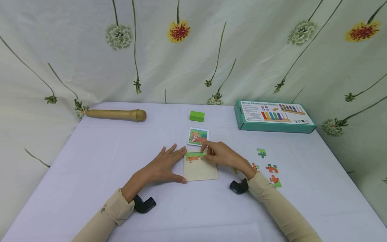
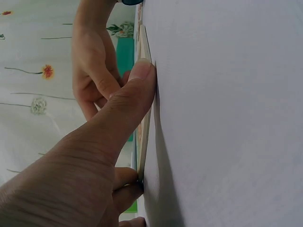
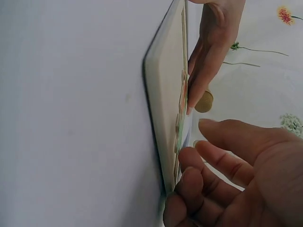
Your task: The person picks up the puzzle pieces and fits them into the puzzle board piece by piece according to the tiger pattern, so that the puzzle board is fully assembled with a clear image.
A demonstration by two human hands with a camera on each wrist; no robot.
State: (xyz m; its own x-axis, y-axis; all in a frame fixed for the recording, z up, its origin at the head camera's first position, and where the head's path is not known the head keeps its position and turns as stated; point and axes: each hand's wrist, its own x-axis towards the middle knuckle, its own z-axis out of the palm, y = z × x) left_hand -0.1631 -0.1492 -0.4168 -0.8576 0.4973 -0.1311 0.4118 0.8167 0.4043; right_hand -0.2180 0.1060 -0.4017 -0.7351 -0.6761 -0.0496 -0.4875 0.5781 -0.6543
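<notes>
A square, pale wooden puzzle board point(image 1: 200, 173) lies flat on the table, with orange-and-green jigsaw pieces point(image 1: 193, 156) along its far edge. My left hand point(image 1: 164, 164) rests at its left side, fingers spread and fairly straight. The left thumb point(image 2: 141, 71) touches the near edge. Over the board's far right part is my right hand point(image 1: 223, 153), its fingers bent beside a green-edged puzzle piece point(image 3: 178, 135). Thumb and fingertips look apart in the right wrist view; whether they pinch the piece is unclear. Just beyond lies a tiger picture card point(image 1: 198, 135), partly covered by the right hand.
Several loose puzzle pieces point(image 1: 272, 168) lie right of the board, some partly behind the right forearm. A green block point(image 1: 197, 116) sits beyond the card. At the back right is a teal game box point(image 1: 275, 116); a wooden stick with a rounded end point(image 1: 116, 114) lies back left.
</notes>
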